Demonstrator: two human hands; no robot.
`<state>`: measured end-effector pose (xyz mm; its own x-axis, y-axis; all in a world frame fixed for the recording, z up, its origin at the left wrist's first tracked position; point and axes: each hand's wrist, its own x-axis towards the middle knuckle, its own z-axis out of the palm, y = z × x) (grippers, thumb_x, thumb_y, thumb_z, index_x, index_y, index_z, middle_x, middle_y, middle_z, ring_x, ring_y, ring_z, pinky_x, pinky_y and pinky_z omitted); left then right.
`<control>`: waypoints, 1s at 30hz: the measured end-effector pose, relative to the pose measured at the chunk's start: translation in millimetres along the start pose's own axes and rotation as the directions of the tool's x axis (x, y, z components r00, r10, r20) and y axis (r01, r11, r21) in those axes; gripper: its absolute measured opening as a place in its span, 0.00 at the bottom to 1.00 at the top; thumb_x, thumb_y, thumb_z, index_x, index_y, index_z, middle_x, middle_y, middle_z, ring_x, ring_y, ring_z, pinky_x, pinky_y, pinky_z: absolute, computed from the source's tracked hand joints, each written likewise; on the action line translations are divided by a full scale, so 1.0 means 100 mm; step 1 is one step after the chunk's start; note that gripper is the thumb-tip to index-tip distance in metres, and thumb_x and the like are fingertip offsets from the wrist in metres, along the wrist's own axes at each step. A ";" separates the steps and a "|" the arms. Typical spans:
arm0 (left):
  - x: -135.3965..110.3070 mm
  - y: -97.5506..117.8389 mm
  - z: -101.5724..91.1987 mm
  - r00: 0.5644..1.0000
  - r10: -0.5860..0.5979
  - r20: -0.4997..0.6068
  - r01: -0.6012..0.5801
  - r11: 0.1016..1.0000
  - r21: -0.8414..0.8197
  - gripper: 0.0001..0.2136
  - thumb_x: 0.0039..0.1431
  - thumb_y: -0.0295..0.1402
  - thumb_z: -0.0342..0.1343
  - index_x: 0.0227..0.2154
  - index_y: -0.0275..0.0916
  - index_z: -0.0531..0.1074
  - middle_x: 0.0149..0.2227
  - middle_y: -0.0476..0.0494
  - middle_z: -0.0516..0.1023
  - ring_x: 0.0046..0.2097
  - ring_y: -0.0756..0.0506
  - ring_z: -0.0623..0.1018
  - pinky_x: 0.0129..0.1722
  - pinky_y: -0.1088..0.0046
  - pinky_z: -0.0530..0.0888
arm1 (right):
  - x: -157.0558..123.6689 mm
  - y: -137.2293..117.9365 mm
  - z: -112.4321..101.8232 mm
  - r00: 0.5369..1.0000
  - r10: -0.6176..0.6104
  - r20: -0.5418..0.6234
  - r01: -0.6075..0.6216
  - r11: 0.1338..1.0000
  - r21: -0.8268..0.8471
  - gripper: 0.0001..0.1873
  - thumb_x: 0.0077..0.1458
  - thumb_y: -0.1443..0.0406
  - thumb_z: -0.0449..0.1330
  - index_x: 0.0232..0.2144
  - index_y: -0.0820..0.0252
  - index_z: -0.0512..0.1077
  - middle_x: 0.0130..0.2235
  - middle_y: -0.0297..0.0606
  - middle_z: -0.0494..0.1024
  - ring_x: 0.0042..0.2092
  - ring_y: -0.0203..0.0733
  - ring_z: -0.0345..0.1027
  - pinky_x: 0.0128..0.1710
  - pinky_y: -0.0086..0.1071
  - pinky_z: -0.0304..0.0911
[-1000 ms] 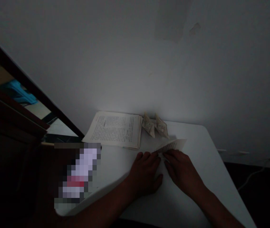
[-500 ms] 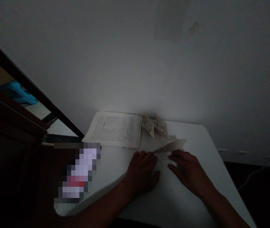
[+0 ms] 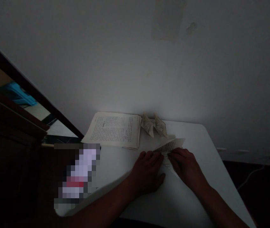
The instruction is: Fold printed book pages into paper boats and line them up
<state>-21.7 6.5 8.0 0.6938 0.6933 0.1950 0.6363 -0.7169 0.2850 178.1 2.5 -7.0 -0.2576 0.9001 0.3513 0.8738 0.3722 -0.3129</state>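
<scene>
A partly folded sheet of printed paper (image 3: pixel 168 146) lies on the white table (image 3: pixel 173 202), its far flap raised. My left hand (image 3: pixel 148 172) is closed on the paper's left side, fingers together and pressing down, thumb near the tabletop. At the right side, my right hand (image 3: pixel 187 166) pinches the sheet between thumb and fingers. The hands are close together and cover much of the paper's lower part. Beyond them, two folded paper boats (image 3: pixel 147 126) stand side by side.
A stack of printed pages (image 3: pixel 113 129) lies at the table's back left, beside the boats. A pixelated object (image 3: pixel 80 171) is at the left edge. A pale wall (image 3: pixel 125 63) rises behind the table. A cable (image 3: pixel 251 174) hangs at right.
My left hand has moved slightly right along the paper. My right hand's thumb has closed in toward its fingers, and a lower corner of the sheet now shows beneath it.
</scene>
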 end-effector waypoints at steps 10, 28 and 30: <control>0.00 0.03 0.00 0.999 0.017 0.037 -0.017 1.000 0.017 0.23 0.57 0.41 0.49 0.53 0.37 0.61 0.52 0.39 0.67 0.49 0.37 0.65 0.47 0.58 0.62 | 0.00 0.03 0.04 1.000 -0.001 -0.003 0.001 1.000 -0.024 0.10 0.57 0.63 0.54 0.34 0.57 0.76 0.35 0.40 0.76 0.37 0.44 0.67 0.39 0.38 0.61; -0.06 -0.13 0.06 0.975 -0.144 -0.168 0.137 0.989 -0.052 0.13 0.59 0.34 0.48 0.46 0.36 0.66 0.44 0.39 0.71 0.45 0.40 0.68 0.46 0.58 0.65 | -0.02 -0.01 0.01 0.999 -0.001 -0.035 0.000 1.000 -0.007 0.10 0.57 0.63 0.54 0.35 0.58 0.75 0.36 0.40 0.75 0.38 0.45 0.67 0.40 0.39 0.62; -0.01 -0.19 0.09 0.952 -0.203 -0.227 0.193 0.979 -0.067 0.13 0.59 0.33 0.48 0.46 0.36 0.66 0.44 0.38 0.70 0.46 0.40 0.68 0.46 0.59 0.66 | -0.03 -0.02 0.01 0.999 -0.010 -0.042 0.009 1.000 -0.007 0.10 0.57 0.63 0.54 0.35 0.58 0.75 0.36 0.41 0.75 0.38 0.44 0.67 0.40 0.39 0.62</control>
<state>-31.3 18.6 -6.2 0.4550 0.8225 0.3413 0.7339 -0.5634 0.3793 176.9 -0.6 -8.4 -0.2482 0.8862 0.3913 0.8744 0.3788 -0.3032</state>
